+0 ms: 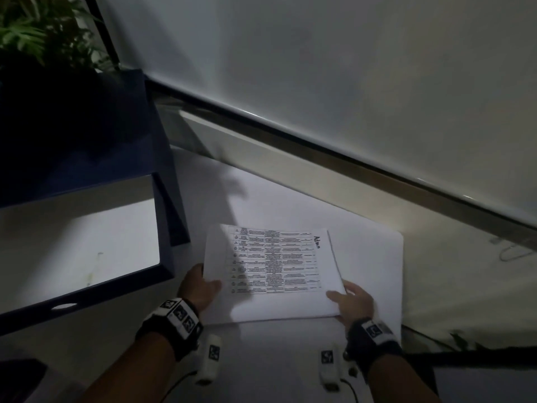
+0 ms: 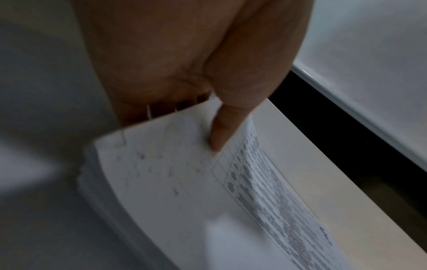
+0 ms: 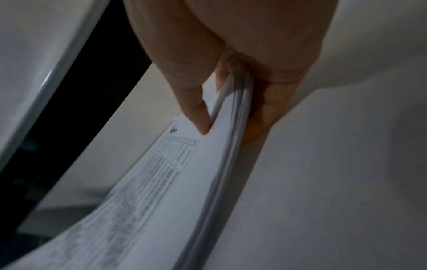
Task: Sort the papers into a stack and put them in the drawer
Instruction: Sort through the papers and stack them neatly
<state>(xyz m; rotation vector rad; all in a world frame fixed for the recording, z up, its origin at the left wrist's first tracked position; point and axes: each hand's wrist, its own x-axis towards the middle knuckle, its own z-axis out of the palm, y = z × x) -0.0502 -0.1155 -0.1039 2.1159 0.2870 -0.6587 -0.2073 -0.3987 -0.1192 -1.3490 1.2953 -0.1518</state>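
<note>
A stack of white papers (image 1: 276, 271) with a printed table on the top sheet is held above the white desk (image 1: 290, 359). My left hand (image 1: 200, 286) grips its left near corner, thumb on top and fingers underneath. My right hand (image 1: 353, 301) grips the right near corner the same way. In the left wrist view the thumb (image 2: 221, 131) presses on the stack of papers (image 2: 184, 191). The right wrist view has the thumb (image 3: 198, 117) on top of the stack of papers (image 3: 173, 182), its sheet edges fanned slightly. An open dark-blue drawer (image 1: 162, 228) with a pale bare bottom is at the left.
A large white sheet (image 1: 377, 271) lies on the desk under the stack. A dark-blue cabinet (image 1: 72, 135) with a green plant (image 1: 35, 33) on it stands at the back left. A white wall panel (image 1: 348, 82) runs behind the desk. A wire clip (image 1: 514, 251) lies at the right.
</note>
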